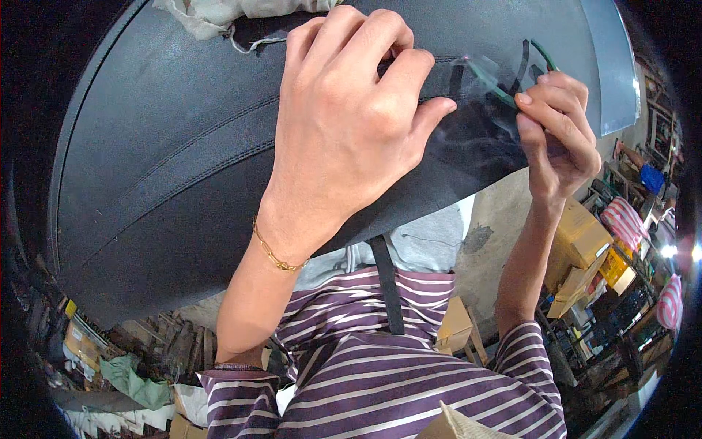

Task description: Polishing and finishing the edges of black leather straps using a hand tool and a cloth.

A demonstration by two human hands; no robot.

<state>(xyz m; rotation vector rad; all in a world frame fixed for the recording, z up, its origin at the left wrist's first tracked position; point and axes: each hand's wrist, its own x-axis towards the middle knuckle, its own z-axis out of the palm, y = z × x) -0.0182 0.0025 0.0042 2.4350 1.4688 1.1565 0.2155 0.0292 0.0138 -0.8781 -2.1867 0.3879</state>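
Observation:
A big black leather-like cover (168, 168) with stitched seams fills the upper part of the view. My left hand (351, 124), a gold bracelet on its wrist, lies on the cover's near edge with its fingers curled down and pinching the material. Just to its right my right hand (559, 135) grips a thin green-and-black tool (504, 84), blurred by motion, whose tip meets the cover beside my left fingertips. What kind of tool it is cannot be told.
White cloth (219, 14) lies over the cover's far edge. Cardboard boxes (585, 234) and a red-and-white striped bag (625, 219) crowd the floor on the right. A green cloth (131, 377) and timber scraps lie lower left.

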